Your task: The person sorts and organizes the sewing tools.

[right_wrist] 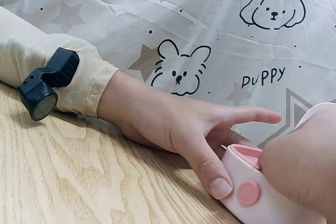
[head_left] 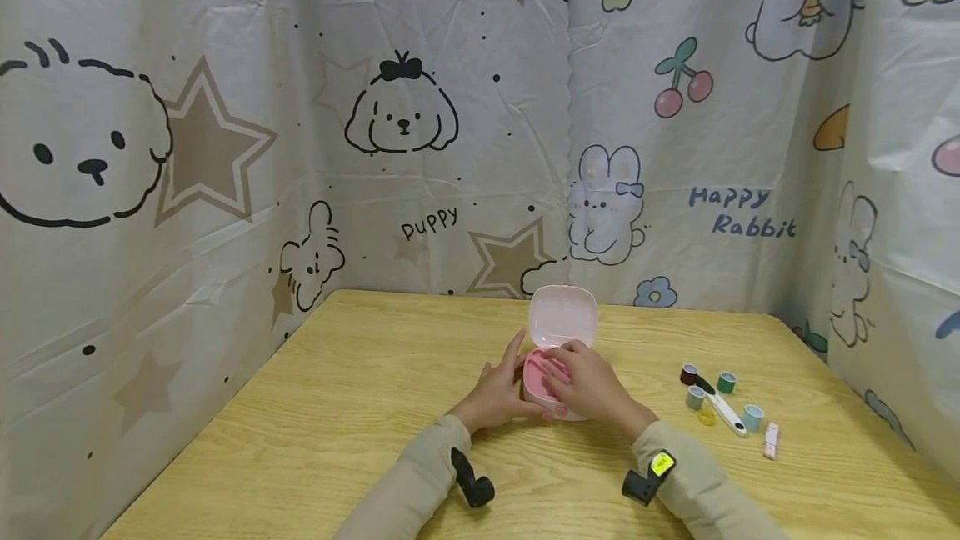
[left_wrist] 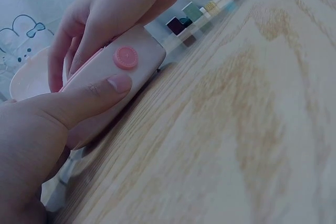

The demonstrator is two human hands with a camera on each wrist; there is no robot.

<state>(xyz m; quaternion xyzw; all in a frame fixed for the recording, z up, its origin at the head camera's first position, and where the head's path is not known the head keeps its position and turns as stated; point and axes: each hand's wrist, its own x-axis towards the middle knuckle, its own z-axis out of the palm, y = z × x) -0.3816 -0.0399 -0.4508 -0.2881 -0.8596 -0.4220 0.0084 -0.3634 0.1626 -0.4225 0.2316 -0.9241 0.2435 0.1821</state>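
A small pale pink box (left_wrist: 142, 48) with a round pink button (left_wrist: 125, 58) on its front sits on the table, its lid (head_left: 562, 317) raised at the back. My left hand (head_left: 495, 397) grips the box from the left; the thumb presses on the front beside the button, and the index finger points up and away. Over the open box, my right hand (head_left: 592, 382) reaches down with bent fingers into the darker pink inner tray (head_left: 534, 375). The right fingertips are partly hidden, and I cannot tell whether they pinch anything.
Right of the box lie several thread spools, among them a dark red spool (head_left: 688, 373), a green spool (head_left: 726, 382) and a light blue spool (head_left: 753, 417). A white and black tool (head_left: 727, 415) lies between them, near a small pink-white piece (head_left: 771, 441). Printed curtains surround the wooden table (head_left: 390, 357).
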